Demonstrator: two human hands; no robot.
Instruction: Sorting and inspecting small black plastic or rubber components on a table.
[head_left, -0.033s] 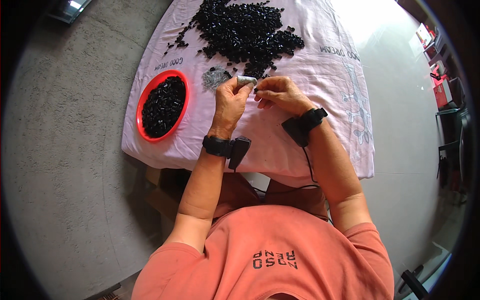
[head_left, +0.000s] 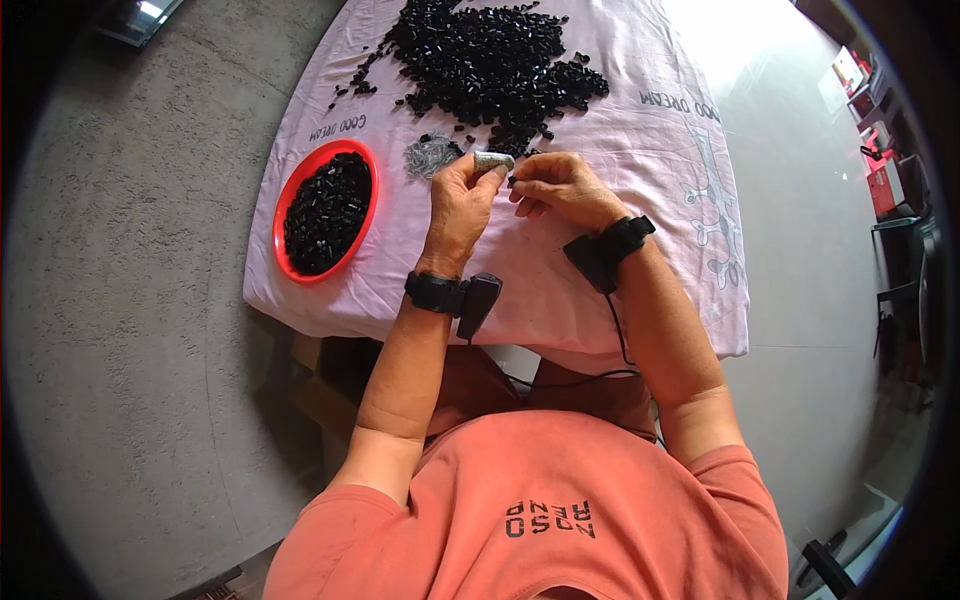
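Seated person, seen from above, both hands raised just over a table w/ a pink cloth.

Left hand: fingers curled shut, thumb & forefinger pinching a small silvery piece. The piece pokes out past the fingertips at the top of the hand, pointing right, toward the other hand. Rest of the fingers folded into the palm. Black wrist band w/ a small black unit hanging off it.

Right hand: fingers bunched, tips closed on a tiny black part. Too small to tell its shape, mostly hidden by the fingertips. It sits at the left edge of the hand, just below & right of the silvery piece; near it, can't tell if touching. Same sort of black band & unit on this wrist, thin cable running down the forearm.

Around the hands:
- grey pile of small metal bits on the cloth, just left of the left hand's fingertips, apart from them.
- big heap of black parts further back on the cloth, loose ones scattered toward the hands; nearest strays lie just behind the fingertips.
- red bowl at the cloth's left edge, filled w/ black parts, well apart from the left hand.

Cloth hangs over the near table edge. Grey concrete floor on the left.
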